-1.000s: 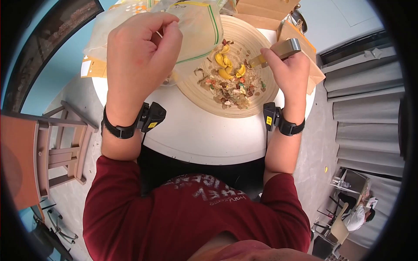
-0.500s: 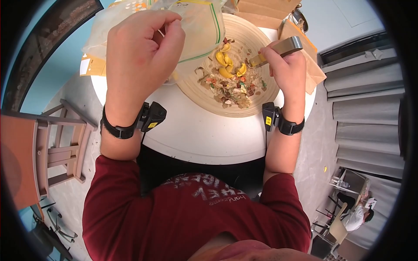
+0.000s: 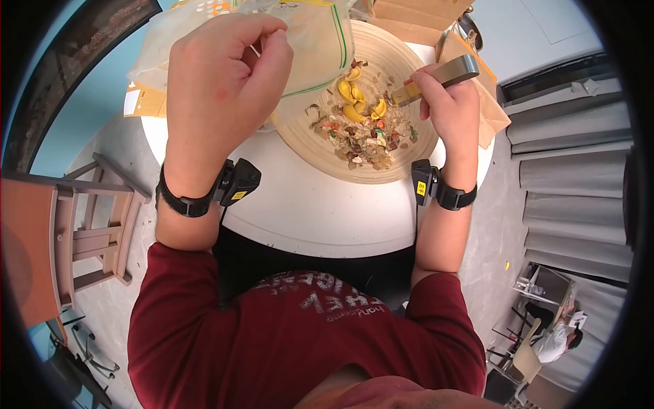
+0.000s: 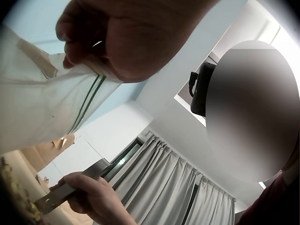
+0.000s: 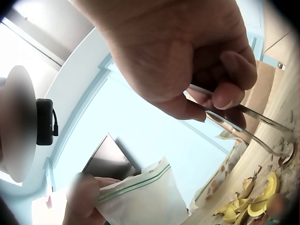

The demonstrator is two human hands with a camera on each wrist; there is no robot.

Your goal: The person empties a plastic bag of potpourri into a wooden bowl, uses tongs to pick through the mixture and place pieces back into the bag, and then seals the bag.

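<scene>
The left hand [image 3: 221, 88] pinches the upper edge of a clear zip bag [image 3: 317, 54] with a green stripe; the left wrist view shows this bag [image 4: 47, 108] hanging from the fingers. The right hand [image 3: 451, 112] grips metal tongs [image 3: 456, 70], their tips low over the right part of a round wooden dish [image 3: 300, 146]. Yellow curved pieces [image 3: 346, 92] and mixed dry bits [image 3: 371, 146] lie in the dish. In the right wrist view the tongs [image 5: 265, 119] reach a dark curled flake [image 5: 287, 157]; whether they hold it, I cannot tell.
The dish stands on a white round table [image 3: 306, 218]. Brown paper packaging [image 3: 409, 15] is behind it and at its right. Another clear bag with orange spots [image 3: 218, 8] lies at the back left. A wooden chair [image 3: 99, 232] stands at the left on the floor.
The left hand and its bag have shifted slightly right. The right hand has tilted the tongs a little, their back end moving slightly up and right; their tips remain over the dish.
</scene>
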